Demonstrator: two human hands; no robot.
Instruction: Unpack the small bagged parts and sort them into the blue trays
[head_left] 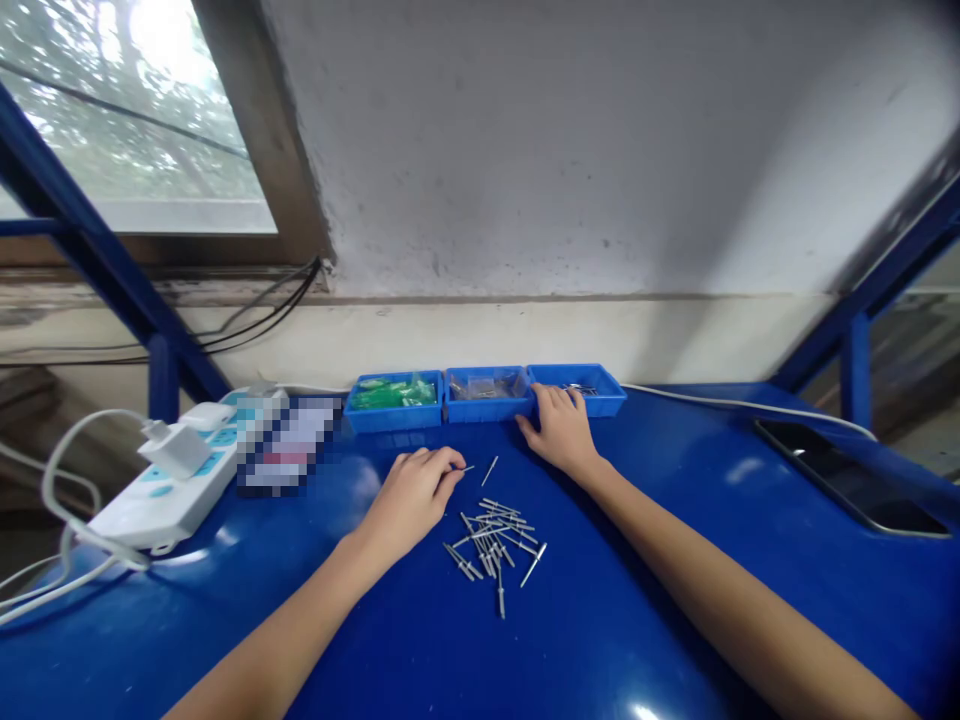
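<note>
Silver blind rivets lie in a loose pile [491,540] on the blue tabletop, with one single rivet [490,470] apart from it, behind the pile. My left hand [420,485] is closed in a pinch just left of that single rivet; the thin pin of another rivet [469,468] sticks out from its fingertips. At the right blue bin [611,405], my right hand [561,425] rests over the front left corner, thumb spread away from the fingers outside the bin. Small metal pieces [581,389] lie in that bin, partly hidden by the hand. Nothing shows in the right hand.
The middle blue bin [480,411] holds a clear bag, the left blue bin [394,418] green packets. At left are a white power strip [176,500] with plugs and cables, and a blurred-out flat object [292,445]. A black phone [847,475] lies at right.
</note>
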